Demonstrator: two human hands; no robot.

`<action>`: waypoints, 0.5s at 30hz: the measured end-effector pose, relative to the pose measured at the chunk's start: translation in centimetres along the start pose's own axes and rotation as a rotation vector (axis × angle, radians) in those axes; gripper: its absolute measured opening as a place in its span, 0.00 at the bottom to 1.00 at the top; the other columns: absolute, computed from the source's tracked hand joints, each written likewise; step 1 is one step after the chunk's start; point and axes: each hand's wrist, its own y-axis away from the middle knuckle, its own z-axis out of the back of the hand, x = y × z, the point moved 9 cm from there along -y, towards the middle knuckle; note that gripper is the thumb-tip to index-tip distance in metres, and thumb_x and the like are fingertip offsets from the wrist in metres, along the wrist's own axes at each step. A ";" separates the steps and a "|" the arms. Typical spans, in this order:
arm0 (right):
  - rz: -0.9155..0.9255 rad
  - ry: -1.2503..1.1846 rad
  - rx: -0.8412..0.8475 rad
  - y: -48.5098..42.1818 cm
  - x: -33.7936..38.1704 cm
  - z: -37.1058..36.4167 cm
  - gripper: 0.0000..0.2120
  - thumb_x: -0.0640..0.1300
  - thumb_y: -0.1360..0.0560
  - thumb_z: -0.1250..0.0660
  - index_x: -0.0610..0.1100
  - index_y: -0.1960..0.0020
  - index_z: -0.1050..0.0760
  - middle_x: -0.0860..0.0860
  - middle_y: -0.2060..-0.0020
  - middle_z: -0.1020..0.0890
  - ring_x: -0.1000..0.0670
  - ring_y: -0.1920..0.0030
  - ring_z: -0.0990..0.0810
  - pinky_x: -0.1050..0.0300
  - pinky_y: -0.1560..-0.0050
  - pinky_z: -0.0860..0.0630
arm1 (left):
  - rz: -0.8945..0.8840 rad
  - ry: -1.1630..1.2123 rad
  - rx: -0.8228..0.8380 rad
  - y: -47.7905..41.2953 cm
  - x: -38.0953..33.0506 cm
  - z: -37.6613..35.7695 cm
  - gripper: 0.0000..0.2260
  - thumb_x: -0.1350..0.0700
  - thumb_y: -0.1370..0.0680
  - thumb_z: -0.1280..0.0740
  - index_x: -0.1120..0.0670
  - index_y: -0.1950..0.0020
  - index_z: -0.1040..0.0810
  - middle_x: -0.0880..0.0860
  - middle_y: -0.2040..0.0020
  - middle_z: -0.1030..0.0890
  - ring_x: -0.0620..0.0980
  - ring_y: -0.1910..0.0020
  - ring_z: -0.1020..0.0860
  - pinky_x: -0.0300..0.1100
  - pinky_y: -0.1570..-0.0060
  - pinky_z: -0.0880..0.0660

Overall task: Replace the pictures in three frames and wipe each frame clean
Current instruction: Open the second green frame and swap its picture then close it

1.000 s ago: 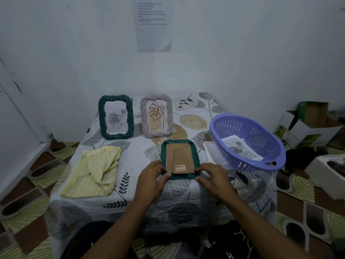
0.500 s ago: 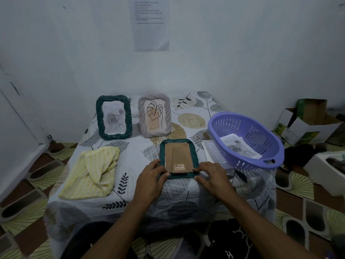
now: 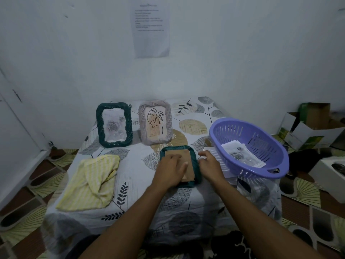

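Note:
A small green frame (image 3: pixel 196 166) lies face down in the middle of the table, its brown cardboard back up. My left hand (image 3: pixel 171 170) lies flat on that back, fingers spread, covering most of it. My right hand (image 3: pixel 209 164) rests against the frame's right edge, fingers loosely curled. Two frames stand upright behind: a green frame (image 3: pixel 113 125) with a grey rose picture on the left and a grey frame (image 3: pixel 155 122) with a leaf drawing to its right. A yellow striped cloth (image 3: pixel 91 181) lies crumpled at the table's left.
A purple plastic basket (image 3: pixel 248 146) holding loose pictures (image 3: pixel 242 156) sits at the table's right edge, partly over white paper. Cardboard boxes (image 3: pixel 311 126) stand on the floor at the right. A printed sheet (image 3: pixel 150 27) hangs on the wall behind the leaf-patterned tablecloth (image 3: pixel 138 163).
My left hand moved from the frame's lower left corner up onto its cardboard back. My right hand shifted from the lower right corner up along the right edge.

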 end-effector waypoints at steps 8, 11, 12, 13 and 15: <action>-0.005 -0.599 0.026 -0.2 3.9 -0.3 0.16 0.47 0.16 0.52 0.45 0.41 0.27 0.45 0.52 0.15 0.48 0.47 0.19 0.49 0.48 0.25 | 0.213 0.322 -0.011 -2.0 0.9 1.7 0.38 0.36 0.38 0.30 0.48 0.31 0.32 0.51 0.34 0.26 0.54 0.36 0.27 0.53 0.37 0.28; 0.030 -0.538 0.037 -0.5 5.1 -0.9 0.14 0.48 0.17 0.50 0.47 0.44 0.26 0.48 0.51 0.16 0.51 0.46 0.21 0.50 0.45 0.28 | 0.254 0.655 -0.108 -1.0 1.9 4.1 0.25 0.50 0.32 0.29 0.50 0.35 0.26 0.50 0.41 0.21 0.48 0.45 0.22 0.46 0.46 0.23; 0.026 -0.513 0.046 -0.6 5.2 -1.3 0.13 0.49 0.17 0.48 0.48 0.45 0.25 0.49 0.50 0.17 0.51 0.45 0.21 0.51 0.46 0.29 | 0.253 0.760 -0.127 -0.6 2.1 4.7 0.21 0.53 0.29 0.31 0.51 0.36 0.24 0.51 0.42 0.20 0.48 0.47 0.21 0.44 0.50 0.22; 0.015 -0.487 0.056 -0.7 5.2 -1.7 0.11 0.49 0.17 0.46 0.49 0.46 0.26 0.50 0.49 0.18 0.50 0.45 0.22 0.52 0.46 0.29 | 0.264 0.881 -0.133 -0.2 2.3 5.2 0.17 0.57 0.26 0.33 0.52 0.38 0.24 0.52 0.44 0.19 0.49 0.49 0.21 0.42 0.54 0.22; -0.026 -0.444 0.085 -0.8 5.1 -2.6 0.09 0.50 0.18 0.42 0.48 0.43 0.28 0.50 0.46 0.22 0.50 0.45 0.24 0.54 0.48 0.28 | 0.297 1.171 -0.130 0.5 2.9 5.5 0.12 0.63 0.24 0.38 0.57 0.43 0.22 0.58 0.50 0.19 0.55 0.55 0.21 0.46 0.60 0.23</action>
